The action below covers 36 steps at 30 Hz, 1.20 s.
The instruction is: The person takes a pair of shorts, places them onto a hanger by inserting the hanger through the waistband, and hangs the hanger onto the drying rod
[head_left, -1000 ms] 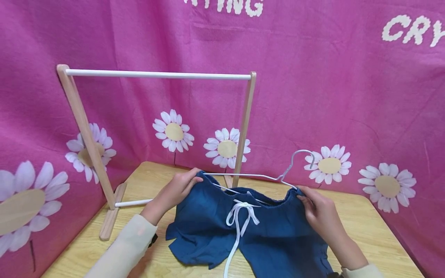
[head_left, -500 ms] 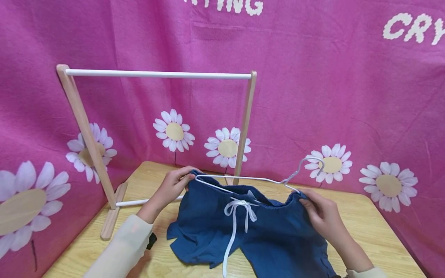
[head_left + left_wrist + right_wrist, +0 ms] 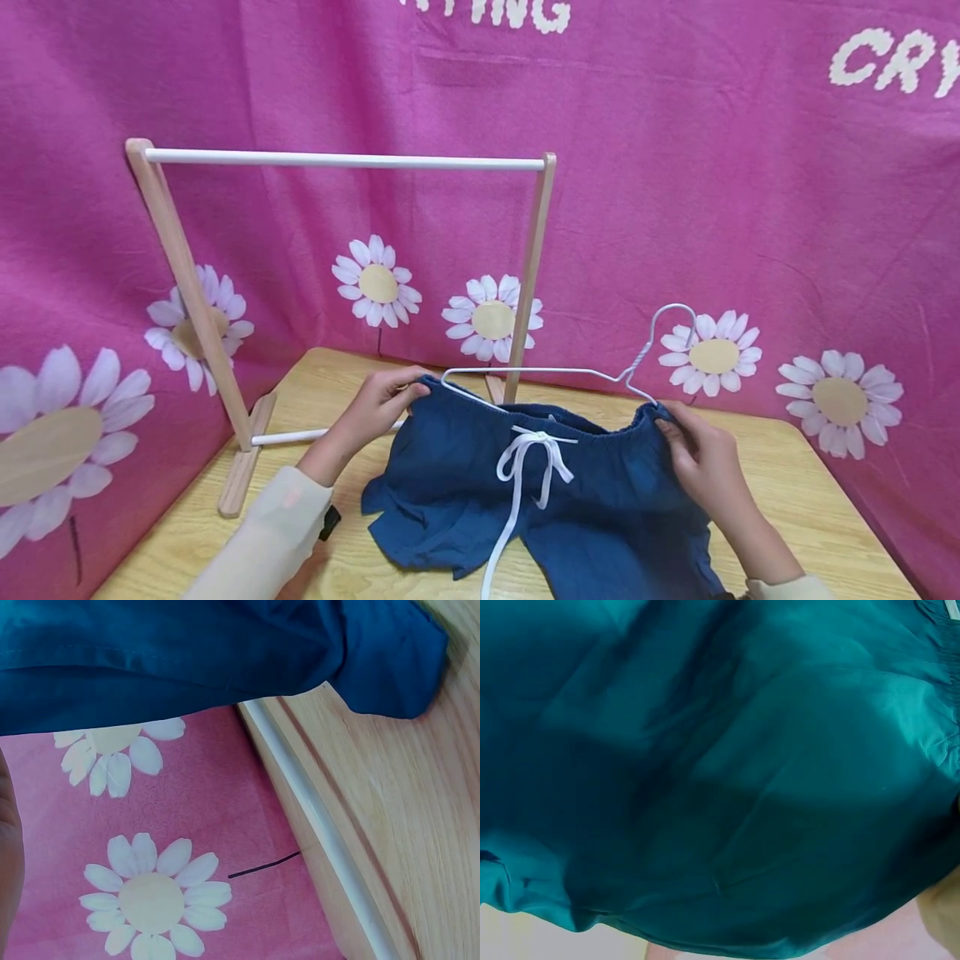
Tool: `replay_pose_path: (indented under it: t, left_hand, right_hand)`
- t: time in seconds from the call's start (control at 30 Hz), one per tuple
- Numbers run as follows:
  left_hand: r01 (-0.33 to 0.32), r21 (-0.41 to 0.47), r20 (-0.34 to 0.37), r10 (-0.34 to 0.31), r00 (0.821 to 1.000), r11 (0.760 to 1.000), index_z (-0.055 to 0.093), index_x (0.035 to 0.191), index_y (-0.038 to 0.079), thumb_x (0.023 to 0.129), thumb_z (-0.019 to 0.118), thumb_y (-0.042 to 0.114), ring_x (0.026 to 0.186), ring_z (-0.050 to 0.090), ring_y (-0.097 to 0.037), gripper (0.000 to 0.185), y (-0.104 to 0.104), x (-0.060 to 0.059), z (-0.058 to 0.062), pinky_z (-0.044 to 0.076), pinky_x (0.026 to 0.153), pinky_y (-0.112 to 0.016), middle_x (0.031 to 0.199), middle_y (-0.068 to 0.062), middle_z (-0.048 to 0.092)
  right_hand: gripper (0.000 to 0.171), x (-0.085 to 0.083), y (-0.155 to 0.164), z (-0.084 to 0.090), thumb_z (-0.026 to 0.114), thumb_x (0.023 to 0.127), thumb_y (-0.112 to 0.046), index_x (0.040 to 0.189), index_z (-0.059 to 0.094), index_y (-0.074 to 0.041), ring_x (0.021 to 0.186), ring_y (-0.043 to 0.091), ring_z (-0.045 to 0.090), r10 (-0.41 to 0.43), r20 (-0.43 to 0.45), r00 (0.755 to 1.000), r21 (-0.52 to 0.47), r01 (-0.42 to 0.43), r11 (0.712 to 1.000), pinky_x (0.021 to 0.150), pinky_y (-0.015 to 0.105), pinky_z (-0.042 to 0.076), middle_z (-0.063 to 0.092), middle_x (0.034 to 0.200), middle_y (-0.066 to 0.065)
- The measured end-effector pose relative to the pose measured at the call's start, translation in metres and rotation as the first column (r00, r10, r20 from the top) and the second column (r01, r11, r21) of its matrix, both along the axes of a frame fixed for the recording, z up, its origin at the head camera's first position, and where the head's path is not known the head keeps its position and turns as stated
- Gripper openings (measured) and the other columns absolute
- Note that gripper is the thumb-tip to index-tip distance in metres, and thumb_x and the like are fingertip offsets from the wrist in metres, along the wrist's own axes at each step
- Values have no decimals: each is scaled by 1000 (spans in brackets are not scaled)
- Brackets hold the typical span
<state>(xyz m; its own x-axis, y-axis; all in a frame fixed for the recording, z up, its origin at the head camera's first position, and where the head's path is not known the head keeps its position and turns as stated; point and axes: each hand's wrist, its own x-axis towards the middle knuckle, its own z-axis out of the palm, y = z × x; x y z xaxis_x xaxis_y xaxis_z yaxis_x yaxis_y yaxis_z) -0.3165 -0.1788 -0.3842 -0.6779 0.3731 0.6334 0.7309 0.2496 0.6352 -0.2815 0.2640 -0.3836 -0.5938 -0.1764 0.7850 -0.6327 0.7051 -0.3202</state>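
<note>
Since 0.5 s ago, white wire hanger sits higher & further right, hook raised. Left hand pinches left end of blue shorts waistband; right hand grips right end. Shorts w/ white drawstring lie on worktop, in front of wooden rack.

Bright, even, diffuse lighting in the head view, apparently from above and in front; no glare. Soft, faint shadows only beneath the blue shorts and along the wooden rack base. Sharp focus at centre; mild wide-angle bowing toward the edges, visible in the slanted rack posts. Left wrist view well lit, slightly soft at close range. Right wrist view dimmer, filled by shaded, blurred cloth with a teal colour cast.
</note>
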Motion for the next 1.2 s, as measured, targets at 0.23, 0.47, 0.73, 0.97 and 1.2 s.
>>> replay_pose_path:
  t: [0.23, 0.47, 0.73, 0.97, 1.2]
  left_hand:
    - [0, -6, -20, 0, 1000, 1000, 70, 118, -3, 97, 61, -3, 74, 63, -14, 24, 1, 2, 1, 59, 65, -31, 101, -14, 75]
    - [-88, 14, 3, 88, 996, 996, 71, 118, -1, 97, 60, -1, 75, 63, -14, 23, 3, 2, 3, 58, 67, -27, 98, -12, 74]
    - [-162, -61, -72, 158, 985, 985, 73, 114, 5, 97, 65, 4, 71, 62, -18, 19, 8, 2, 5, 56, 67, -25, 82, -2, 69]
    - [-290, -172, -213, 252, 944, 942, 74, 116, 6, 94, 72, 10, 85, 62, -14, 23, 17, 6, 8, 59, 77, -28, 98, -4, 73]
    - [-324, -200, -233, 277, 932, 925, 74, 117, 7, 93, 74, 14, 94, 70, -18, 25, 27, 11, 10, 59, 85, -34, 104, -5, 75]
  right_hand:
    - [32, 2, 1, 0, 70, 85, 13, 114, 71, -1, 56, 2, 40, -30, 32, 999, -8, 30, 1000, 53, 17, 35, 70, 80, 9]
    - [36, 2, 1, -1, 71, 80, 18, 111, 73, 0, 64, 2, 49, 42, -21, 999, -17, -43, 999, 63, 11, 41, 73, 86, 12]
    - [40, 4, -3, -3, 74, 75, 19, 109, 73, -3, 64, 5, 50, 55, -70, 996, 60, -51, 997, 63, 15, 42, 72, 86, 9]
    - [42, 5, -12, -6, 74, 75, 19, 112, 72, -2, 69, 11, 54, 59, -104, 993, 84, -51, 995, 71, 14, 44, 74, 94, 10]
    - [44, 7, -21, -8, 73, 75, 20, 114, 72, -1, 75, 13, 60, 70, -120, 990, 60, -63, 996, 82, 7, 44, 74, 99, 12]
